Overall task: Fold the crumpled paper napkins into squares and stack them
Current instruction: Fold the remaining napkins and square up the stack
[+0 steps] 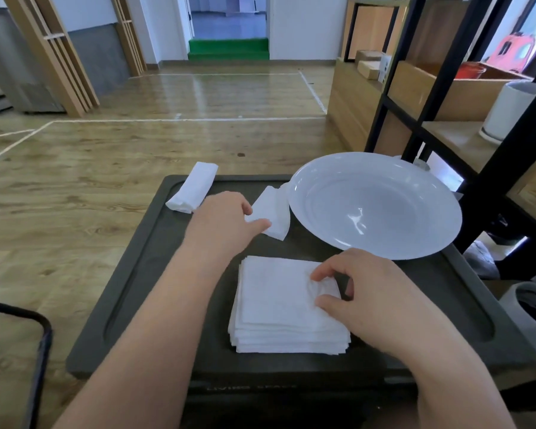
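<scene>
Two hands in view. Right hand (375, 300): thumb and fingers curled, pinching the right edge of the top sheet on the napkin stack (287, 308). Left hand (226, 222): reaching forward, thumb and fingers pinching the near-left corner of a loose napkin (271, 213). Counts, big to small: one dark worktop (143, 274) with a raised rim; one white plate (375, 205), shallow, at the far right of the worktop, overhanging its edge; one napkin stack, front centre, several layers showing at the near edge, exact count can't tell; one rolled napkin (192, 187) at the far-left corner, sticking out past the rim; one loose napkin between the roll and the plate, just beside the plate's left rim. Stack is white, roughly square, edges nearly aligned with slight stagger, top sheet wrinkled where the right hand pinches it. Loose napkin is white, folded flat, somewhat rumpled. Roll is white, soft, oblong, angled diagonally.
</scene>
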A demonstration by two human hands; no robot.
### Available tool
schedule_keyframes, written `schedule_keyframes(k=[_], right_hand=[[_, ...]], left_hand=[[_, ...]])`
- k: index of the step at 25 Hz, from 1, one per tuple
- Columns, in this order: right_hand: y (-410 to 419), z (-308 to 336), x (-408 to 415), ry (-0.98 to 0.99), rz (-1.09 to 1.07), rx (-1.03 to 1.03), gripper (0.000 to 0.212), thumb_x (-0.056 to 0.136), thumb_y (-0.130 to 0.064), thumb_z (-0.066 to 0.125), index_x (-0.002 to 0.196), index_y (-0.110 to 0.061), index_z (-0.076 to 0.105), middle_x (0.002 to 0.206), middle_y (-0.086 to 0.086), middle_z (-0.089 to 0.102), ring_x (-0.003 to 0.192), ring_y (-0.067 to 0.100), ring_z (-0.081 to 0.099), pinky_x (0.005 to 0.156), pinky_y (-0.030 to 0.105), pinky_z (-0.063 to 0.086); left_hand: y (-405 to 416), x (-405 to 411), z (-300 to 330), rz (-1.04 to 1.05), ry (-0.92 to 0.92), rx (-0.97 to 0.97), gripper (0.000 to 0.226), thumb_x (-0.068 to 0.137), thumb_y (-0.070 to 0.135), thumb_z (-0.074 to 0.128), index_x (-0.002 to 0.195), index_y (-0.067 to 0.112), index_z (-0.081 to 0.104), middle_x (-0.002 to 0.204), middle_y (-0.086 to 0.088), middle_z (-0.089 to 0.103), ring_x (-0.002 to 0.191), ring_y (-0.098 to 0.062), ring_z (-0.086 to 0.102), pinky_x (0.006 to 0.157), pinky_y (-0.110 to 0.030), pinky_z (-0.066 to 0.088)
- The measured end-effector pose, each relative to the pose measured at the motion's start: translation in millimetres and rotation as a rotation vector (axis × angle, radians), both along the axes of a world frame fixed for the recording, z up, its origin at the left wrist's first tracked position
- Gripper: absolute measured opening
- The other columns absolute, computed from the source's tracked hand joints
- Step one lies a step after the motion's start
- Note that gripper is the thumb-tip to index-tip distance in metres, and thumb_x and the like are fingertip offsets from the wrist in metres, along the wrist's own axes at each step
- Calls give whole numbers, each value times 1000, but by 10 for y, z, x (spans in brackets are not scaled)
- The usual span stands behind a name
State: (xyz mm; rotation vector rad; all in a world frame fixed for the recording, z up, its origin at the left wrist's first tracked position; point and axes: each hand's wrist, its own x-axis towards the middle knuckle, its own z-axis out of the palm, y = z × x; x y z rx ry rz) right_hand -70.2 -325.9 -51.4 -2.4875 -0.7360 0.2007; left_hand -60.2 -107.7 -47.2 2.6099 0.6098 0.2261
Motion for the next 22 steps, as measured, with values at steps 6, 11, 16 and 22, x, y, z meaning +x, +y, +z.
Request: schedule_keyframes(k=[6, 11, 16, 22], right_hand=[[-12, 92, 19, -49, 51, 76, 22, 83, -37, 63, 94, -53, 53, 89, -26, 50, 91, -12, 45, 67, 9, 38], [26, 101, 25, -115, 3, 144, 21, 86, -34, 62, 95, -51, 54, 95, -26, 55, 85, -10, 51, 64, 8, 38], [-4, 101, 17, -129, -105, 360, 34, 86, -47, 57, 117, -49, 45, 96, -31, 53, 85, -19, 52, 60, 6, 36], [-36, 139, -66, -56, -188, 579, 25, 90, -48, 43, 113, -46, 52, 92, -27, 58, 82, -18, 53, 58, 6, 37]], left_hand=[[-95, 365, -234, -29, 150, 183, 25, 88, 31, 59, 97, 8, 59, 101, -5, 62, 82, -21, 53, 65, -28, 38], [-8, 85, -88, -52, -41, 127, 15, 91, 16, 54, 95, 10, 67, 98, -5, 66, 91, -22, 59, 73, -31, 47], [14, -617, 241, -161, -558, 240, 5, 86, 13, 65, 86, 15, 69, 84, 4, 65, 82, -16, 53, 66, -25, 37], [-249, -1198, 217, -311, -434, 382, 6, 78, 13, 76, 80, 14, 70, 78, 3, 66, 73, -21, 57, 60, -30, 46]])
